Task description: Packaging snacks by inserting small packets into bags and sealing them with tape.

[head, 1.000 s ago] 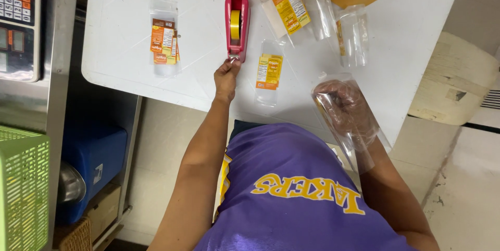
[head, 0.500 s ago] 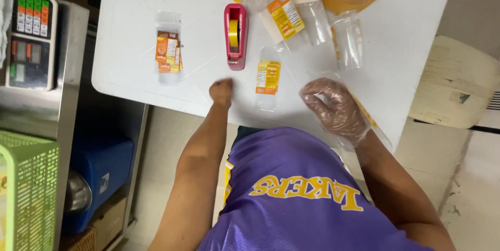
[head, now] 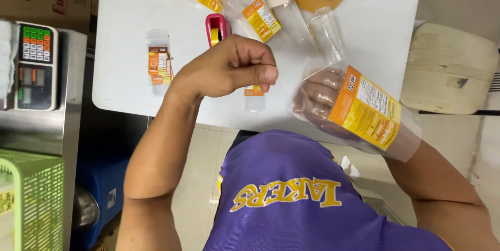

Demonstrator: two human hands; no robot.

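Left hand (head: pixel 234 68) was fisted, pinching something unseen above the red tape dispenser (head: pixel 217 27). Right hand (head: pixel 317 95) sat inside 1 clear labelled bag (head: pixel 364 113) over the white table (head: pixel 125 48) edge. Risk: bag slipping off.

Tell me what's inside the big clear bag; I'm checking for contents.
The right hand is inside the clear bag, fingers showing through. Its orange label hides the wrist area.

Glossy clear plastic bag (head: pixel 364 110), smooth matt white table (head: pixel 125 48), shiny red plastic tape dispenser (head: pixel 216 24), brushed metal scale (head: pixel 36 121)
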